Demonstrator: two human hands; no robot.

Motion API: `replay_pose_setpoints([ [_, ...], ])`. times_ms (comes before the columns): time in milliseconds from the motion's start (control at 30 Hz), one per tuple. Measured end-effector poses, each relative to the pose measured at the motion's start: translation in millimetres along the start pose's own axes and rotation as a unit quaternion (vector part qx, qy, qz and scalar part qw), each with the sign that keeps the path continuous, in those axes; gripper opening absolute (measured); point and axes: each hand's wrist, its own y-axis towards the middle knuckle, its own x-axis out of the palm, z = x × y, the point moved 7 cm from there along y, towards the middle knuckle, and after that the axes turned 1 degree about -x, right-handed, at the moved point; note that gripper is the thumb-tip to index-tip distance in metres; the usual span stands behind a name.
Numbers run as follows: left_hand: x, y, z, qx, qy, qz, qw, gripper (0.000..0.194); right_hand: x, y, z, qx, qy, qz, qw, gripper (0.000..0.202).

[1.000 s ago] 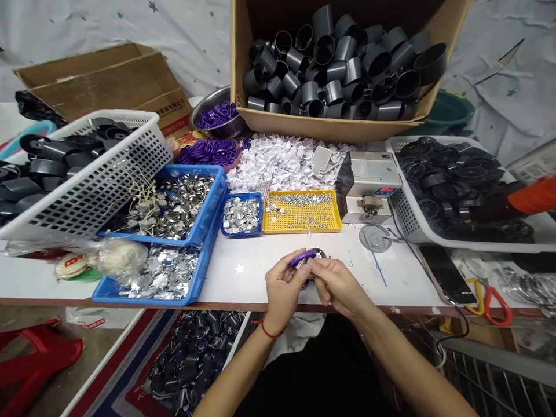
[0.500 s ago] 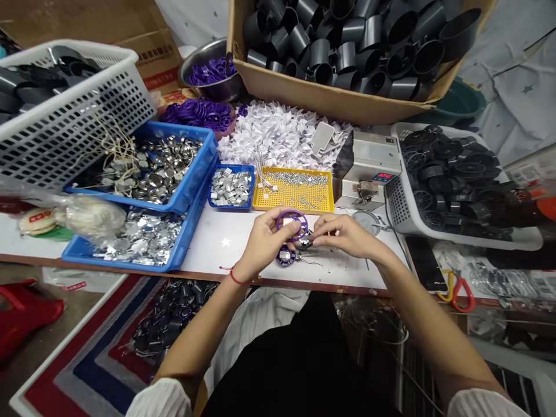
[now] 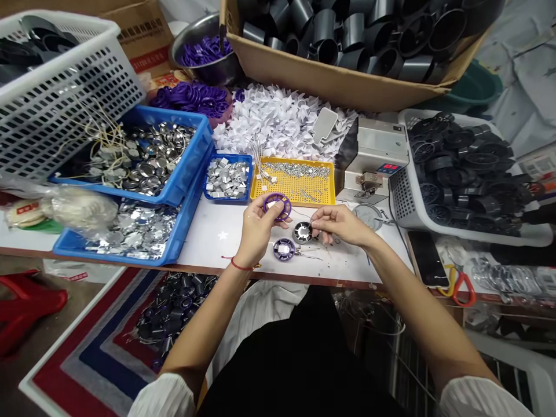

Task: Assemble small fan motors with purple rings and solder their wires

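Note:
My left hand (image 3: 255, 230) is closed, its thumb and fingers pinching a purple plastic ring (image 3: 285, 200) with a whitish piece at its middle. To the right, the fingers of my right hand (image 3: 341, 225) are pinched at the edge of a black spoked round part (image 3: 299, 232) with a bright centre. A thin wire runs between the two hands. Just below them, a purple spoked round part (image 3: 284, 249) lies on the white tabletop (image 3: 208, 231), with thin wires trailing off to its right.
Behind my hands stand a yellow tray (image 3: 295, 200) of small metal bits and a small blue tray (image 3: 229, 200) of silver pieces. A metal device with a red display (image 3: 377, 150) is at right, beside a white basket (image 3: 402, 202) of black parts. Scissors (image 3: 464, 289) lie near the front edge.
My hands have moved apart, the left one up and leftward with the purple ring. The black round part now shows face up between them. The view has shifted slightly.

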Motion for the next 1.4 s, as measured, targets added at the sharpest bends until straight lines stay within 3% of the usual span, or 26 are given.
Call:
replay_pose_setpoints([
  [167, 6.3, -8, 8, 0.029, 0.048, 0.002, 0.998, 0.026, 3, -7, -16, -0.104, -0.213, 0.024, 0.971, 0.014],
  [400, 2.5, -4, 13, 0.077, 0.155, 0.020, 0.985, 0.021, -12, 6, -7, -0.045, -0.212, 0.094, 0.972, 0.018],
  [667, 5.2, -5, 2, 0.077, 0.159, 0.005, 0.984, 0.020, -9, 5, 0, -0.044, -0.271, 0.130, 0.953, 0.025],
  [1000, 3.5, -12, 0, 0.084, 0.192, 0.010, 0.978, 0.024, 2, 20, -7, -0.036, -0.381, 0.049, 0.922, 0.009],
  [1133, -0.3, -18, -1, 0.086, 0.198, 0.008, 0.976, 0.022, 6, 24, -2, -0.015, -0.368, -0.006, 0.930, 0.009],
  [1300, -4.1, -21, -5, 0.076, 0.207, 0.003, 0.975, 0.022, 3, 25, -6, -0.010, -0.315, -0.007, 0.949, 0.017],
  [1400, -4.4, -19, -2, 0.088, 0.209, 0.005, 0.974, 0.022, 7, 29, -14, -0.032, -0.333, -0.017, 0.942, 0.009],
])
